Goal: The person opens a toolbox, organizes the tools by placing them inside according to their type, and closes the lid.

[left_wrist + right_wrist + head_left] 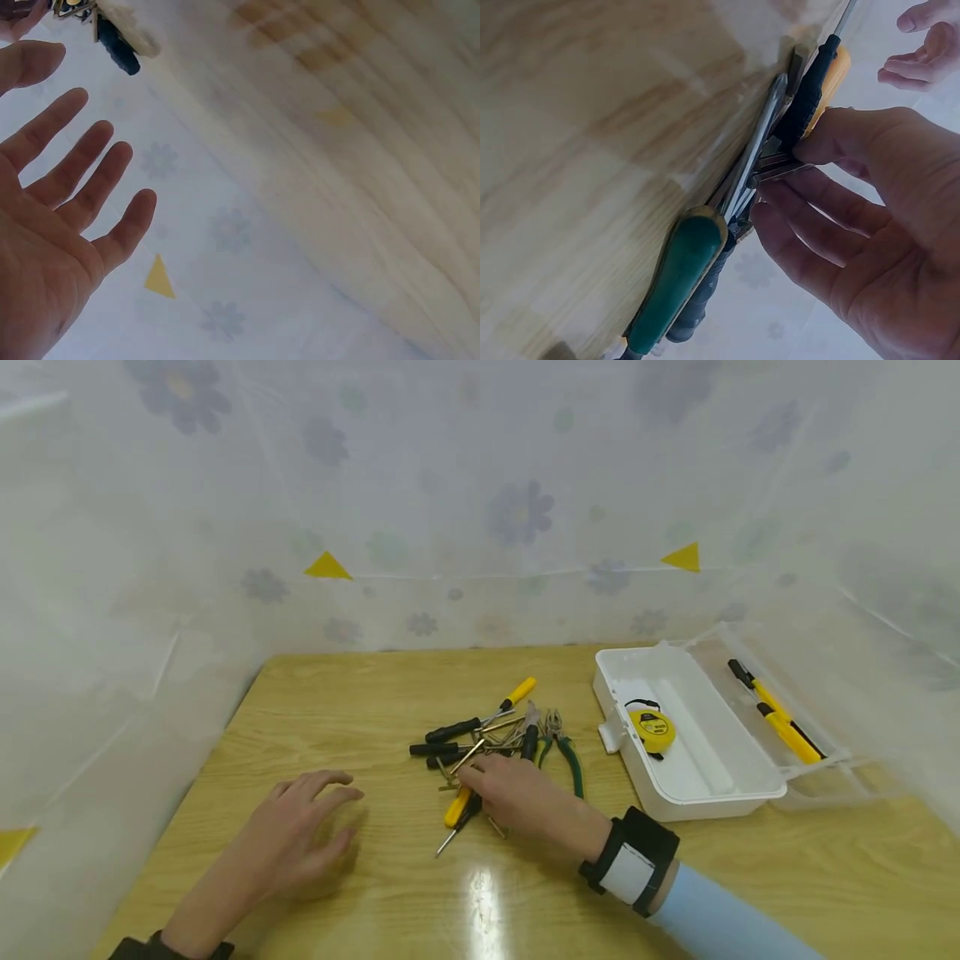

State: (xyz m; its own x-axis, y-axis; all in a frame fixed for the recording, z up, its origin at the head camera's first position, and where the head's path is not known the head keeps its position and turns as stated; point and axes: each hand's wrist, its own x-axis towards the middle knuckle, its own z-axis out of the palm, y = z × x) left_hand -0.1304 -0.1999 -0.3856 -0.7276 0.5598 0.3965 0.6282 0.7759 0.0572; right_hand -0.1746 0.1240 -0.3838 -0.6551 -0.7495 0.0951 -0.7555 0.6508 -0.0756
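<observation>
My right hand (pixel 525 797) reaches into a pile of tools. In the right wrist view its thumb and fingers pinch a thin metal hex key (pixel 784 172). Beside the fingertips lie a black-handled screwdriver (pixel 810 97) and a yellow handle (pixel 836 79). The pile also has black-handled screwdrivers (pixel 453 729), a yellow-and-black screwdriver (pixel 520 691), several brass-coloured hex keys and green-handled pliers (pixel 573 768). My left hand (pixel 296 831) hovers over the table left of the pile, fingers spread, holding nothing. Part of the pile is hidden under my right hand.
A white toolbox (pixel 697 808) stands open on the right, with a yellow tape measure (pixel 654 731) inside. Its clear lid (pixel 806 789) lies to the right and holds yellow-and-black tools (pixel 787 731). Translucent flowered sheeting (pixel 450 527) surrounds the wooden table (pixel 337 693).
</observation>
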